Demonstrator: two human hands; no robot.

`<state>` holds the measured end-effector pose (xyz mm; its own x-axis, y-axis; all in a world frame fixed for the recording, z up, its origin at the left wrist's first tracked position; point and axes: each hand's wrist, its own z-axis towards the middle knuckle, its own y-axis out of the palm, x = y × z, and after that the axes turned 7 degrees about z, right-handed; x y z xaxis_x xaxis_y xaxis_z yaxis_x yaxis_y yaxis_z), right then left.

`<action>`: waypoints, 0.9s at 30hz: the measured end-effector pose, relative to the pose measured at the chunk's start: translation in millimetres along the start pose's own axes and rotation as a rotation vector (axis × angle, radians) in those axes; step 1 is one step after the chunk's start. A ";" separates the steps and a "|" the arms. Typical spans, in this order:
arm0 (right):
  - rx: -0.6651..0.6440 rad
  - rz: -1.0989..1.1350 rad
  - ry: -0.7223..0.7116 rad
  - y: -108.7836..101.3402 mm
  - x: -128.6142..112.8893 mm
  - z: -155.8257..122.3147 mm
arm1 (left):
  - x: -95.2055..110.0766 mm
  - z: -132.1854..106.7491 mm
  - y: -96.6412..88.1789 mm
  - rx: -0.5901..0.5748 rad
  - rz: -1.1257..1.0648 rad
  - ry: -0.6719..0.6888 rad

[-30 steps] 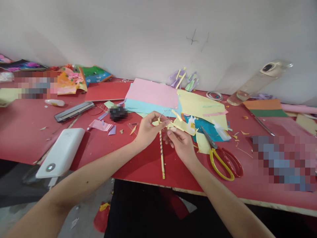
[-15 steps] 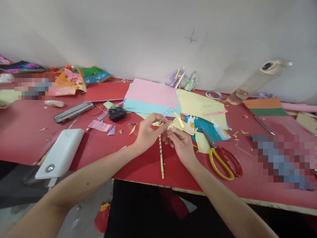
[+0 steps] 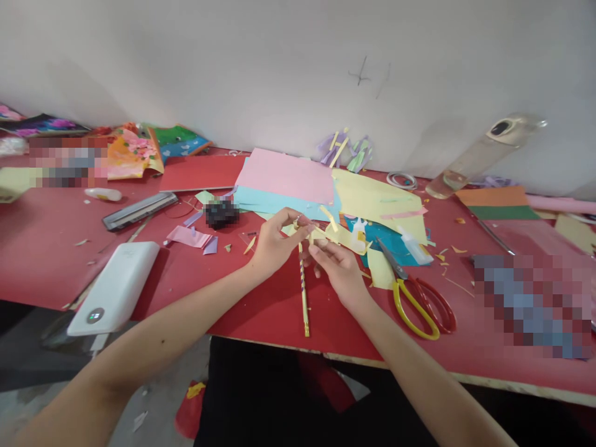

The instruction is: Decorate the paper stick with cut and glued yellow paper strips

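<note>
My left hand [image 3: 278, 241] and my right hand [image 3: 339, 266] meet over the middle of the red table, fingertips almost touching. Both are closed in a pinch around a small pale yellow paper strip [image 3: 316, 234], partly hidden by the fingers. Just below them lies a patterned pencil [image 3: 303, 292], its upper end under my fingers. To the right of my right hand are scissors [image 3: 404, 279] with one yellow and one red handle, blades partly apart. Small glue bottles [image 3: 359, 234] and yellow paper scraps [image 3: 382, 268] lie beyond that hand.
A white power bank [image 3: 118, 279] lies at the left front of the red table [image 3: 261, 310]. Pink paper [image 3: 286, 174] and yellow paper [image 3: 372, 197] lie at the back. A clear bottle [image 3: 479, 158] stands tilted at the right rear, near a coiled white cable [image 3: 401, 180].
Both hands stay nearly in place, with small finger shifts. The looped, light-coloured strand above the left fingertips no longer shows, and the pale strip between the fingers shows more.
</note>
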<state>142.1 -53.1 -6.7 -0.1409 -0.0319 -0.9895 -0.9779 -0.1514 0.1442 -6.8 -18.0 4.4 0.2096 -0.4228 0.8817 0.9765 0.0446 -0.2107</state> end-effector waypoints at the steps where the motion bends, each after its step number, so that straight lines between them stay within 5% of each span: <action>1: 0.016 0.025 0.021 -0.6 -0.3 0.6 | -1.8 2.3 -1.7 0.014 -0.028 -0.020; 6: 0.099 0.122 -0.004 -6.5 -1.6 1.6 | -6.4 9.9 -8.3 -0.049 -0.075 -0.057; 14: 0.081 -0.149 -0.076 -11.3 2.1 -1.7 | -0.6 10.4 -11.4 -0.225 0.001 -0.019; 21: -0.006 -0.317 -0.107 -11.8 -0.3 -3.7 | -2.3 12.0 -12.9 -0.248 -0.006 0.001; 27: 0.004 -0.224 -0.050 -9.7 1.4 -2.4 | -5.1 12.9 -12.5 -0.249 0.020 -0.014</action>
<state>151.7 -54.0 -9.5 0.0723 0.0515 -0.9961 -0.9862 -0.1455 -0.0791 -19.5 -4.7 8.0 0.2313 -0.4112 0.8817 0.9302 -0.1721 -0.3243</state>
